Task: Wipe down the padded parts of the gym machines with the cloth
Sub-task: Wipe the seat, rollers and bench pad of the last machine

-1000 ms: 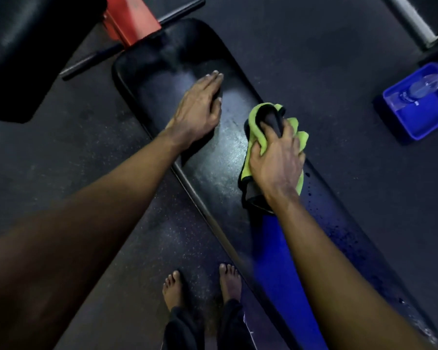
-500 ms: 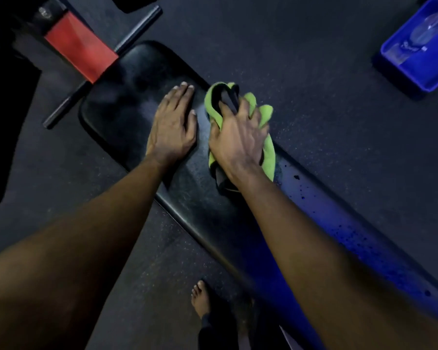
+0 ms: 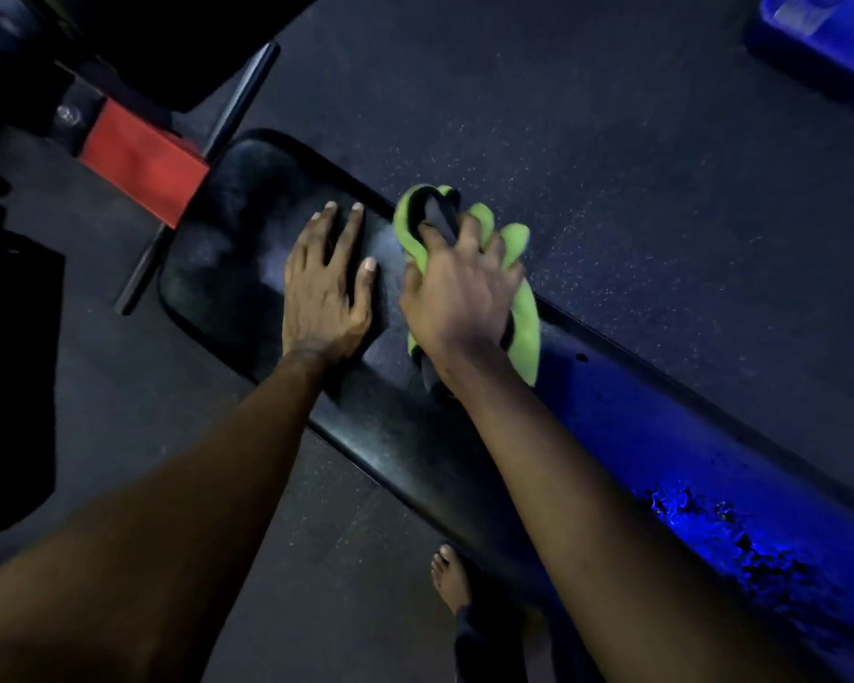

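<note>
A long black padded bench [image 3: 228,268] runs from upper left to lower right. My left hand [image 3: 326,288] lies flat on the pad with fingers spread. Right beside it, my right hand [image 3: 457,293] presses a lime-green and black cloth [image 3: 523,317] onto the pad near its far edge, fingers spread over the bunched fabric. The pad's lower right stretch shows blue light and cracked, flaking patches [image 3: 740,539].
A red metal frame piece [image 3: 141,162] and a black crossbar [image 3: 203,160] join the bench's head end. Another dark pad [image 3: 183,37] hangs at top left. A blue tub [image 3: 819,46] stands on the floor at top right. My bare foot [image 3: 452,579] is below the bench.
My right hand slid the cloth up the pad toward the head end, closing in beside the left hand, then a little toward the far edge. The left hand stayed flat on the pad.
</note>
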Demonstrator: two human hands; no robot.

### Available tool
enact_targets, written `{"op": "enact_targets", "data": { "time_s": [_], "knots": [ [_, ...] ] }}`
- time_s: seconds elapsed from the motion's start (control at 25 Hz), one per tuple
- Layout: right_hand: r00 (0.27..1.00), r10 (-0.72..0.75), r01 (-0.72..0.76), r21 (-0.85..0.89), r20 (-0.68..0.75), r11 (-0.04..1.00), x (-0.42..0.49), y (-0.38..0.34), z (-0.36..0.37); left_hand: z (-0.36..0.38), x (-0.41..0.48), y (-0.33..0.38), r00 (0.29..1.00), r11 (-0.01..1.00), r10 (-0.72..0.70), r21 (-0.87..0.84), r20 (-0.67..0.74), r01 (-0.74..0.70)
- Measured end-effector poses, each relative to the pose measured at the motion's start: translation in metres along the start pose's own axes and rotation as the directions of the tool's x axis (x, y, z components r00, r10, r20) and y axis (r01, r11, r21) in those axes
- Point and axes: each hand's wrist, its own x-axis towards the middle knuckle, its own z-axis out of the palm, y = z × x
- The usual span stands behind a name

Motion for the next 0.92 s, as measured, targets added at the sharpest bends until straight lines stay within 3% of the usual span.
{"op": "enact_targets", "data": {
  "time_s": [0.16, 0.32, 0.44, 0.6, 0.72, 0.92],
  "knots": [
    [0.997, -0.069, 0.067, 0.063, 0.027, 0.996, 0.019, -0.001, -0.003, 0.003, 0.002, -0.002, 1.000, 1.000, -0.017, -0.012, -0.003, 0.017],
    [0.998, 0.070, -0.071, 0.102, 0.008, 0.992, -0.016, 0.058, -0.011, 0.002, 0.001, 0.000, 1.000, 1.000, -0.028, 0.007, 0.010, 0.028],
    [0.991, 0.135, -0.135, 0.058, 0.004, 0.989, -0.011, 0.051, -0.008, 0.003, 0.003, 0.000, 0.999, 0.999, -0.030, 0.039, 0.011, 0.030],
    [0.999, 0.009, -0.010, 0.014, 0.032, 1.000, 0.010, 0.014, -0.003, 0.005, 0.004, -0.003, 1.000, 0.999, -0.017, 0.033, 0.018, 0.017],
    [0.998, -0.057, 0.056, 0.063, 0.018, 0.996, 0.001, 0.039, -0.005, 0.006, 0.004, -0.003, 1.000, 0.999, -0.009, 0.045, 0.004, 0.009],
    [0.987, 0.148, -0.146, 0.049, -0.056, 0.988, -0.059, 0.105, -0.018, 0.003, 0.003, -0.003, 1.000, 1.000, -0.013, 0.023, 0.028, 0.012]
  ]
}}
